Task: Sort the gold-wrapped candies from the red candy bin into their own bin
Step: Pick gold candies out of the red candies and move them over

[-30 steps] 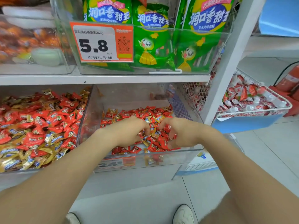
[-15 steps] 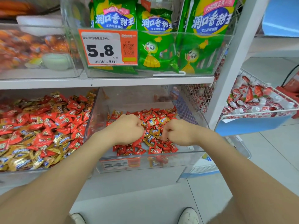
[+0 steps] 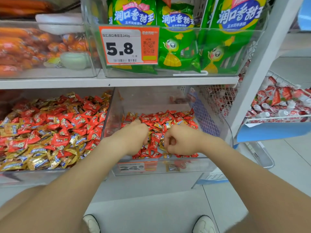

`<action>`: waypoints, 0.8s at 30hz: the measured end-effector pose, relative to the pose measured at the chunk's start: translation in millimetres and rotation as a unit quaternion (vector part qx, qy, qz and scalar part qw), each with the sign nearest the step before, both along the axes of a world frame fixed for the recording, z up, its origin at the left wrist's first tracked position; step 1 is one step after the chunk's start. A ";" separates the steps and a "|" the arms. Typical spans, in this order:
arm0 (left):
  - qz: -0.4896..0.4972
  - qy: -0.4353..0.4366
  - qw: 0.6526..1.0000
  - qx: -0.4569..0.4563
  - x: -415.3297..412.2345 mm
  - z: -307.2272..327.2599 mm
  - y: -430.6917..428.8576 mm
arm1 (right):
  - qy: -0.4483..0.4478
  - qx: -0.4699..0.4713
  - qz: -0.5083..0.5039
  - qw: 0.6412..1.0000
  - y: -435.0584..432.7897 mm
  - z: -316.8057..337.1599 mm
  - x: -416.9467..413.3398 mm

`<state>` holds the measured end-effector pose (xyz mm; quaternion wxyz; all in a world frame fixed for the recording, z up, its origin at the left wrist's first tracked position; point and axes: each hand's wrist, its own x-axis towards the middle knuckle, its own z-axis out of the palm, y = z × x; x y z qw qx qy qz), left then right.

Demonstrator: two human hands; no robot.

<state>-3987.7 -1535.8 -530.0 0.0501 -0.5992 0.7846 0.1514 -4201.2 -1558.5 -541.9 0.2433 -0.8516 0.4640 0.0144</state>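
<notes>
A clear bin (image 3: pixel 208 158) on the lower shelf holds red candies (image 3: pixel 156 137) with a few gold-wrapped candies (image 3: pixel 165 125) mixed in. Both my hands are inside it, knuckles up. My left hand (image 3: pixel 134 138) is curled over the left part of the pile, and its fingertips are buried, so what it holds is hidden. My right hand (image 3: pixel 180 142) is curled near the front wall, its fingertips pinching at a gold-wrapped candy (image 3: pixel 165 154). The neighbouring left bin (image 3: pixel 107 115) is heaped with gold and red candies (image 3: pixel 50 132).
The upper shelf edge (image 3: pixel 117 81) overhangs the bins, carrying green snack bags (image 3: pixel 176 47) and a 5.8 price tag (image 3: pixel 128 46). A white upright post (image 3: pixel 252 81) and a wire basket (image 3: pixel 277 117) of red-white packets stand to the right. My shoes (image 3: pixel 90 224) are on the floor below.
Both hands have closed into curled fists and drawn slightly apart. The right hand has slid toward the bin's front wall. The camera has tilted up a little.
</notes>
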 end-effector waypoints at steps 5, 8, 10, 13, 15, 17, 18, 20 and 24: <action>0.044 0.027 0.999 -0.002 6.4 2.2 0.0 | -0.057 0.043 -0.059 0.996 -2.3 9.3 1.7; 0.085 -0.027 0.995 0.051 5.7 1.1 9.0 | -0.108 0.088 -0.091 0.986 -2.7 10.9 6.3; 0.095 -0.046 0.992 0.074 1.5 -1.1 10.7 | -0.175 0.147 -0.116 0.967 -0.2 11.6 10.6; 0.109 -0.026 0.989 0.094 -3.7 0.4 8.7 | -0.205 0.218 -0.106 0.948 2.5 9.9 13.0; 0.114 -0.022 0.990 0.081 -6.2 -0.9 8.8 | -0.169 0.215 -0.080 0.959 2.6 5.9 12.8; 0.107 -0.014 0.993 0.053 -5.2 -7.2 6.8 | -0.144 0.192 -0.085 0.967 1.9 6.0 15.1; 0.101 -0.013 0.994 0.031 -2.5 -11.2 5.7 | -0.136 0.180 -0.097 0.969 1.0 6.6 16.7; 0.095 -0.005 0.995 -0.002 3.5 -20.4 1.7 | -0.112 0.144 -0.114 0.977 -1.2 9.5 19.4; 0.078 0.037 0.996 0.004 4.3 -29.9 -0.7 | -0.048 0.061 -0.092 0.993 -7.1 3.4 15.8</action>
